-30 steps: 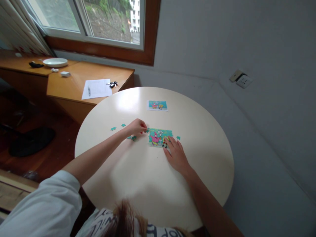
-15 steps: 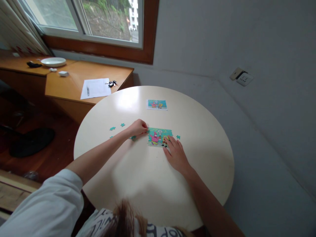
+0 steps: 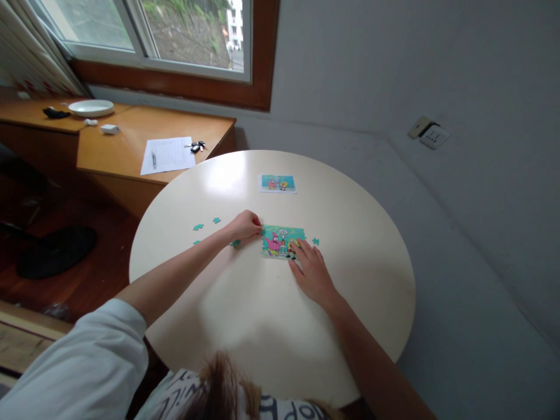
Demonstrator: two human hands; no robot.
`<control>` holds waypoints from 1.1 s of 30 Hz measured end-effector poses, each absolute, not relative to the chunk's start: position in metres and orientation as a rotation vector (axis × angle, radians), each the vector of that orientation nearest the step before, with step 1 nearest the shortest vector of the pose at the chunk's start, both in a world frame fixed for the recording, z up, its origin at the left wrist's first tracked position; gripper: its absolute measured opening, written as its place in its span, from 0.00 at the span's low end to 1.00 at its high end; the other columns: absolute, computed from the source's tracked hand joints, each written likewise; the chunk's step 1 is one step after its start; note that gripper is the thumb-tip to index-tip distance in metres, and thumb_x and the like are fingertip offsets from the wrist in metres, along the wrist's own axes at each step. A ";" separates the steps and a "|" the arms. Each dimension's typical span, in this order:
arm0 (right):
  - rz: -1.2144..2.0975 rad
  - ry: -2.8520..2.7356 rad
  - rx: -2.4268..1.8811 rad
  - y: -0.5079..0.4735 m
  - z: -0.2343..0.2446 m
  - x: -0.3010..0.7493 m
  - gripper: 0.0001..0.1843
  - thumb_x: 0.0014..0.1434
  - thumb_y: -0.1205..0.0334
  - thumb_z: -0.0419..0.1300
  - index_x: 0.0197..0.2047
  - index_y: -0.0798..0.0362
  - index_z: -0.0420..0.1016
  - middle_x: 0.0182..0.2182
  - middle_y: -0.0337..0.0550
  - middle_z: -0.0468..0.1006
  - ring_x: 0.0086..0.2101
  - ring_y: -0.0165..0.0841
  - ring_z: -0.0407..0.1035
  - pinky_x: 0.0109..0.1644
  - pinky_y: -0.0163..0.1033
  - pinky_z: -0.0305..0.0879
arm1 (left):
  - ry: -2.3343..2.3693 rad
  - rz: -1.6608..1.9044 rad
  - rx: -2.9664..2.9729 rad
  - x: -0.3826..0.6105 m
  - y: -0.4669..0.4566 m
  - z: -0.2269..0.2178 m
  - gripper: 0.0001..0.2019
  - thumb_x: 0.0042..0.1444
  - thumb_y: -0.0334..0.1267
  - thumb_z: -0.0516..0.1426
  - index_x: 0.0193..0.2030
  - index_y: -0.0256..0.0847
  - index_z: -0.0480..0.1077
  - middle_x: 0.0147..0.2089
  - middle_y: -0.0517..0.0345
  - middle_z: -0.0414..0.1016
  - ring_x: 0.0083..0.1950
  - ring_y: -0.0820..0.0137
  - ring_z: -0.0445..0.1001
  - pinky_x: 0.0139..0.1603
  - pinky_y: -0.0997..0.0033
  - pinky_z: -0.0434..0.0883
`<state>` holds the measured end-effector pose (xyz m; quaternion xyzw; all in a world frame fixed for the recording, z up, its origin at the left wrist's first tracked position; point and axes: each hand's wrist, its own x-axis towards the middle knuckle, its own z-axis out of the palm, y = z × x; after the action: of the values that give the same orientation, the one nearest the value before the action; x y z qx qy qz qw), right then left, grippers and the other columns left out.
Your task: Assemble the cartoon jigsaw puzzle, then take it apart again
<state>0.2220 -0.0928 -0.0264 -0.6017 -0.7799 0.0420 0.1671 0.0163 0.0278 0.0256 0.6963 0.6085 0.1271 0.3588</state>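
Note:
A jigsaw puzzle [image 3: 273, 238] with cartoon figures on a teal ground lies flat on the round table, mostly joined. At its upper left corner, my left hand [image 3: 245, 226] is closed in a pinch on a puzzle piece, largely covered by the fingertips. My right hand [image 3: 312, 271] lies with fingers spread over the puzzle's right side, covering part of the yellow figure. One loose teal piece [image 3: 315, 241] sits just right of the puzzle. Beneath my left wrist are more pieces [image 3: 235, 244], partly hidden.
Several loose pieces [image 3: 198, 227] are scattered at the table's left. A reference picture card [image 3: 277, 184] lies beyond the puzzle on the cream round table [image 3: 245, 321]. Behind, a wooden desk [image 3: 131, 125] bears paper [image 3: 168, 154], keys [image 3: 196, 146] and a white plate [image 3: 91, 108].
The view has shifted very slightly. Both hands keep their places, the left at the puzzle's upper left corner and the right on its right side.

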 end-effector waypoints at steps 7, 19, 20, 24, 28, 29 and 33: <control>0.112 -2.216 -1.706 -0.093 -0.026 0.222 0.25 0.64 0.59 0.44 0.62 0.59 0.62 0.62 0.54 0.62 0.62 0.42 0.55 0.65 0.53 0.48 | 1.622 0.268 1.863 0.019 0.026 0.029 0.04 0.47 0.30 0.59 0.30 0.34 0.74 0.28 0.54 0.76 0.31 0.70 0.72 0.29 0.74 0.65; 0.120 -2.222 -1.703 -0.093 -0.025 0.221 0.25 0.64 0.60 0.45 0.61 0.59 0.63 0.62 0.54 0.63 0.62 0.41 0.55 0.65 0.53 0.48 | 1.676 0.175 2.012 0.020 0.027 0.028 0.06 0.46 0.33 0.60 0.34 0.38 0.72 0.38 0.53 0.76 0.39 0.66 0.73 0.32 0.73 0.65; 0.122 -2.222 -1.705 -0.093 -0.025 0.221 0.25 0.64 0.60 0.45 0.61 0.59 0.63 0.62 0.54 0.63 0.62 0.42 0.54 0.65 0.53 0.48 | 1.680 0.168 2.020 0.019 0.028 0.028 0.07 0.46 0.33 0.60 0.34 0.38 0.71 0.38 0.53 0.76 0.39 0.66 0.73 0.32 0.73 0.65; 0.130 -2.222 -1.711 -0.094 -0.024 0.221 0.25 0.64 0.60 0.46 0.61 0.59 0.63 0.62 0.54 0.62 0.62 0.41 0.54 0.65 0.53 0.48 | 1.679 0.141 2.044 0.019 0.029 0.028 0.06 0.45 0.33 0.61 0.32 0.39 0.70 0.37 0.54 0.75 0.39 0.66 0.73 0.33 0.73 0.65; 0.140 -2.232 -1.725 -0.094 -0.023 0.221 0.25 0.64 0.60 0.46 0.62 0.59 0.62 0.62 0.54 0.62 0.63 0.41 0.53 0.66 0.53 0.48 | 1.670 0.137 2.050 0.018 0.030 0.028 0.06 0.45 0.33 0.62 0.30 0.39 0.69 0.34 0.55 0.74 0.37 0.65 0.72 0.32 0.72 0.65; 0.141 -2.233 -1.724 -0.093 -0.023 0.221 0.25 0.64 0.60 0.45 0.62 0.59 0.62 0.62 0.54 0.62 0.63 0.41 0.53 0.66 0.53 0.47 | 1.666 0.143 2.050 0.018 0.030 0.027 0.06 0.45 0.33 0.62 0.29 0.39 0.68 0.33 0.55 0.74 0.37 0.66 0.72 0.32 0.73 0.64; 0.127 -2.223 -1.704 -0.094 -0.025 0.222 0.25 0.64 0.59 0.45 0.62 0.58 0.62 0.62 0.54 0.62 0.63 0.42 0.53 0.65 0.54 0.48 | 1.646 0.183 2.042 0.014 0.029 0.026 0.05 0.46 0.33 0.61 0.28 0.39 0.68 0.29 0.58 0.72 0.33 0.69 0.70 0.30 0.74 0.63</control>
<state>0.2218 -0.0936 -0.0252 -0.5991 -0.7815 0.0447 0.1682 0.0142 0.0289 0.0257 0.7512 0.6057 0.0674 0.2535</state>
